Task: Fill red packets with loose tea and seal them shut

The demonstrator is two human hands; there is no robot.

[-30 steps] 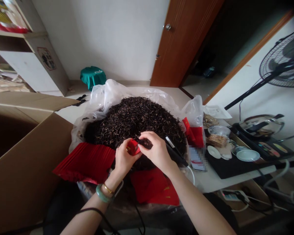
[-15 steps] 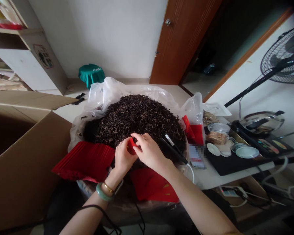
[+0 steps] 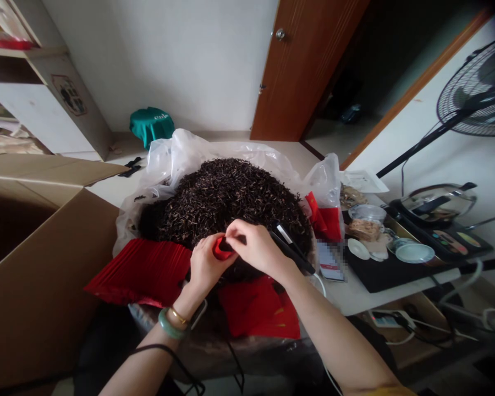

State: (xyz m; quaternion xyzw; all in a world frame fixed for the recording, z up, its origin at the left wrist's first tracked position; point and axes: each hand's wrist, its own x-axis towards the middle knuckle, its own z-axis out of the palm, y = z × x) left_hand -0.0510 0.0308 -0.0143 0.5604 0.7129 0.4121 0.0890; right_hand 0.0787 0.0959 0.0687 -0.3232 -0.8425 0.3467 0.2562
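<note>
My left hand (image 3: 206,264) is closed round a small red packet (image 3: 221,250), whose mouth faces up with something dark inside. At that mouth, the fingers of my right hand (image 3: 253,245) are pinched together; what they grip is hidden. Both hands are over the near side of a large heap of dark dried tea leaves (image 3: 231,192) in a clear plastic bag (image 3: 185,154). A thick row of red packets (image 3: 144,272) lies left of my left hand. More flat red packets (image 3: 258,311) lie below my hands.
An open cardboard box (image 3: 58,258) stands at the left. A black handheld device (image 3: 292,250) with a white cord rests on the tea at right. The side table holds a phone (image 3: 332,261), small white dishes (image 3: 414,253), a plastic tub (image 3: 367,223) and a kettle base (image 3: 441,231).
My right hand brought dark tea leaves to the packet, pressed over its mouth, then lifted slightly with its fingers still there. My left hand kept hold of the packet. The view shifted slightly.
</note>
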